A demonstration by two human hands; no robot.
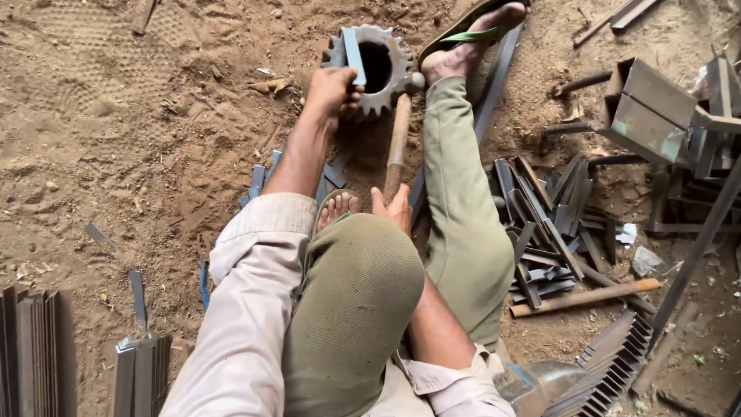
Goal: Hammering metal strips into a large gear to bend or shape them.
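Left hand (332, 89) pinches a thin, stiff metal strip (353, 55) by its lower end, upright against a heavy-looking gear (378, 66), while right hand (395, 207) closes around a hammer (398, 131) handle's base.

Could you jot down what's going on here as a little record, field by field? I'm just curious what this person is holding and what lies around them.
Place: bare sandy ground, person seated
Left hand: holds a flat metal strip upright on a toothed gear
Right hand: grips a wooden-handled hammer, its head by the gear
Right foot: in a green sandal, beside the gear
Nearby: pile of cut metal strips; stacked strips
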